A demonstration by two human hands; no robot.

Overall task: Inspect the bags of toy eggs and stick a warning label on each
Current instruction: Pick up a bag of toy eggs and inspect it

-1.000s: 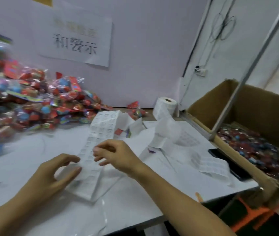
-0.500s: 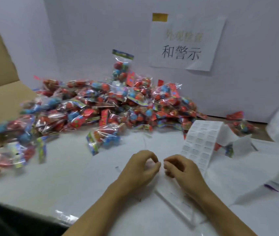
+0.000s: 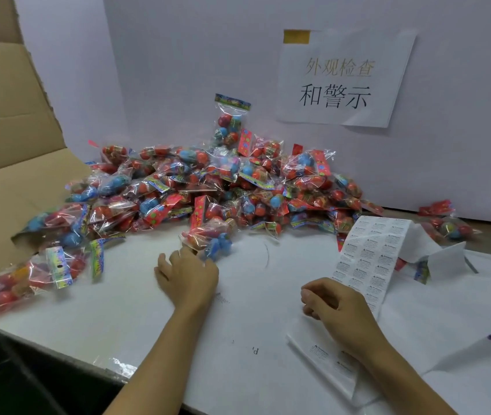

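Observation:
A big heap of clear bags of toy eggs (image 3: pixel 223 187), red and blue inside, lies against the white back wall. One bag (image 3: pixel 211 235) sits apart at the heap's near edge. My left hand (image 3: pixel 187 277) stretches out to it, and its fingertips touch the bag's near end. A strip of warning labels (image 3: pixel 367 259) curls down across the white table (image 3: pixel 136 307) on the right. My right hand (image 3: pixel 334 301) rests over the strip's lower part with its fingers curled, thumb and forefinger pinched together on a label too small to make out clearly.
An open cardboard box flap (image 3: pixel 7 145) stands at the left, with several bags (image 3: pixel 43 265) spilled beside it. A paper sign (image 3: pixel 343 79) hangs on the wall. Loose backing paper (image 3: pixel 448 259) and two stray bags (image 3: pixel 448 226) lie at the right.
My view has swung left to the heap. My hands, pinched together at the strip before, have parted: the left reached forward to the loose bag, the right stayed by the strip.

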